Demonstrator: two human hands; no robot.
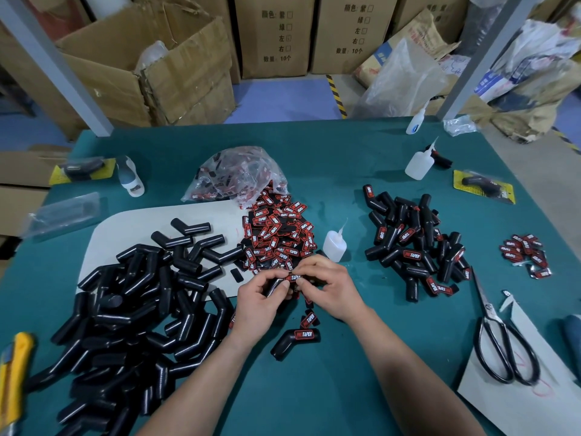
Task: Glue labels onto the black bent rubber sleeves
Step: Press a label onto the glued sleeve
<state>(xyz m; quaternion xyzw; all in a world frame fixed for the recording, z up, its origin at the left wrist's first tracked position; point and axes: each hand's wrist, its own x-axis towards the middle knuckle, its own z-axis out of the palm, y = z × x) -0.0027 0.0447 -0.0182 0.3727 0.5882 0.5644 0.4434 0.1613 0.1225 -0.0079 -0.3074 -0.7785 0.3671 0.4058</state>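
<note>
While the big heap of bare sleeves (132, 309) at the left of the desk (345, 388) carries no labels at all, you are well short of done; I judge that heap larger than the labelled one. Your left hand (261, 298) grips one sleeve (274, 286) just in front of you, its fingers (278, 276) curled round the black tube. On that sleeve sits a red and black label (294, 277), and it looks as if you are pressing it home. Behind it lies the loose heap of labels (279, 237), plenty for what is left. One labelled sleeve (295, 339) lies on the desk just below your hands. Your right hand (328, 289) pinches the label end of the held sleeve, its fingers curled. The glue bottle (334, 245) stands just beyond that hand, with no hand on it. Further right, the finished pile (415, 247) shows labels on many pieces. A small clutch of spare labels (525, 254) lies near the right edge.
</note>
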